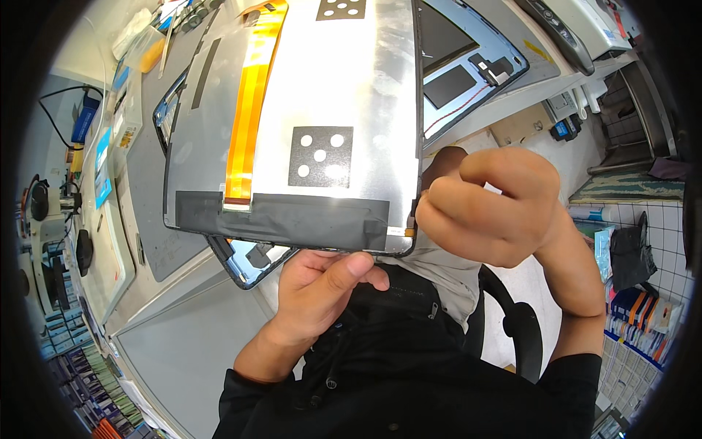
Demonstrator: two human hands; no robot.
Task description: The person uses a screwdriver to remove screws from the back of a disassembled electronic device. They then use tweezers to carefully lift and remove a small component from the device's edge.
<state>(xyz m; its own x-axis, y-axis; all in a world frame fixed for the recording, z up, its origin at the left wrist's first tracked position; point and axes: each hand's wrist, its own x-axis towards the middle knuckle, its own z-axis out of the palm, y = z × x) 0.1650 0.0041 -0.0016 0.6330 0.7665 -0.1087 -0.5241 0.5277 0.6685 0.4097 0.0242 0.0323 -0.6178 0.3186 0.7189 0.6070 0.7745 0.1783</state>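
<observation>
A tablet screen assembly (307,88) lies back side up, with a silver metal plate, an orange flat ribbon cable (246,132) and a black tape strip along its near edge. My left hand (322,296) grips that near edge from below, thumb at the rim. My right hand (486,208) is closed at the right edge by a small connector (409,230), fingertips pressed together; whatever they hold is hidden. Beneath the screen lie parts of blue-edged tablet housings (468,95), one showing a thin red wire at the right.
A grey mat (172,256) covers the desk (121,271). Tools and plastic boxes (142,51) line the left. A white device (599,29) sits at the back right. A black chair arm (515,322) is beside me; stacked items (636,307) stand at the right.
</observation>
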